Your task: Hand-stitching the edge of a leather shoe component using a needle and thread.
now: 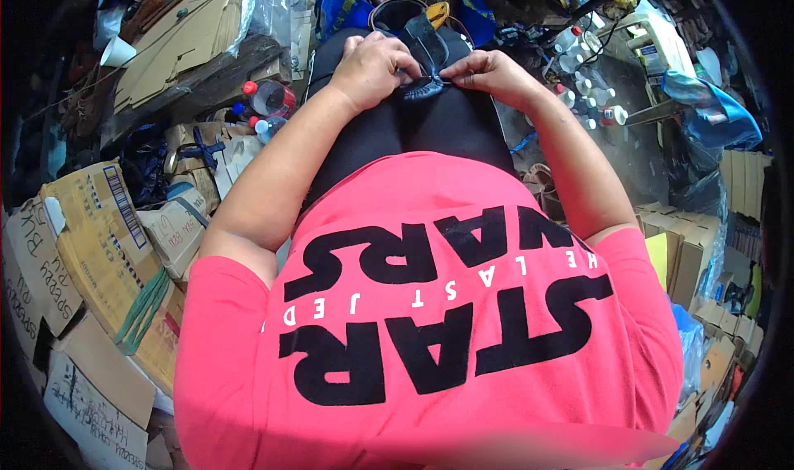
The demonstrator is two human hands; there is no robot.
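Over my lap lies a dark, leather-like piece (422, 88) with a curved, bluish lower end, which looks like part of a shoe. A black strap-like flap (425, 43) rises from it, and a yellow-tan piece (437, 12) stands just behind. My left hand (376, 66) is closed at the left edge of the dark piece, its fingers curled and fingertips pressed together there. On the other side, my right hand (490, 74) pinches thumb against forefinger close to the right edge. Whatever sits in that pinch is too small to make out.
Plastic bottles (271, 99) with red and blue caps stand at the left, and several more (583, 89) at the right. Flattened cardboard (103, 230) is stacked along the left. A round dark container (395, 11) sits beyond my knees, near a blue bag (475, 15).
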